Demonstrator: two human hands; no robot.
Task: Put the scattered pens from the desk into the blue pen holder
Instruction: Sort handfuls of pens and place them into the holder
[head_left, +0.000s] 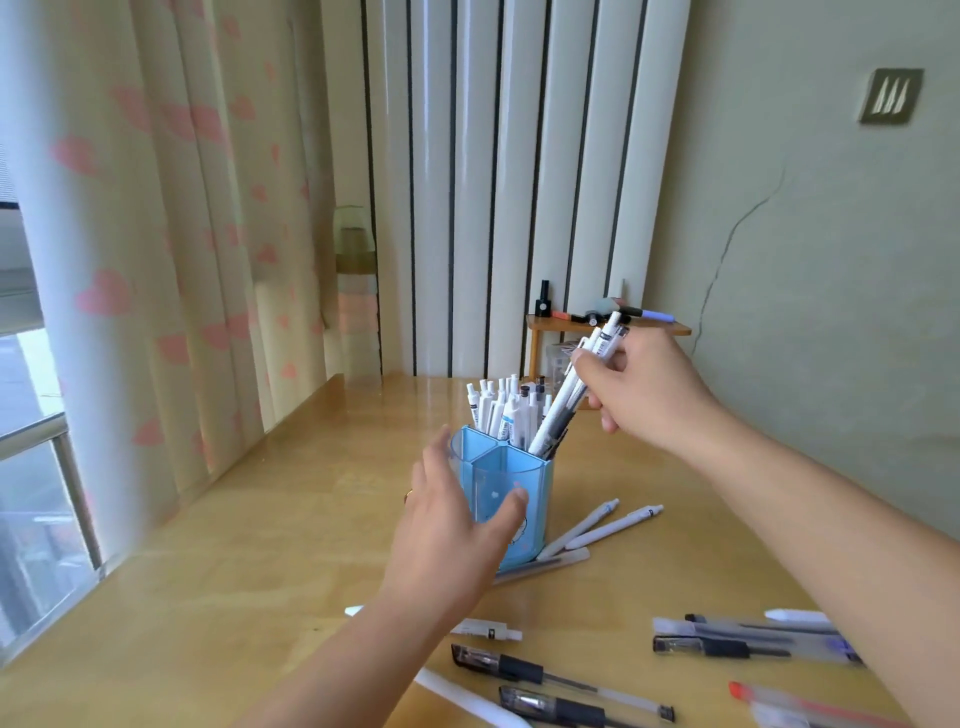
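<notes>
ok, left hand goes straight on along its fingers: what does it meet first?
The blue pen holder: the left hand is spread at its near left side, thumb over the front. It may be touching; depth is unclear.

Bare forearms (831, 519); the left hand (447, 525) wears a thin ring (409, 496).
</notes>
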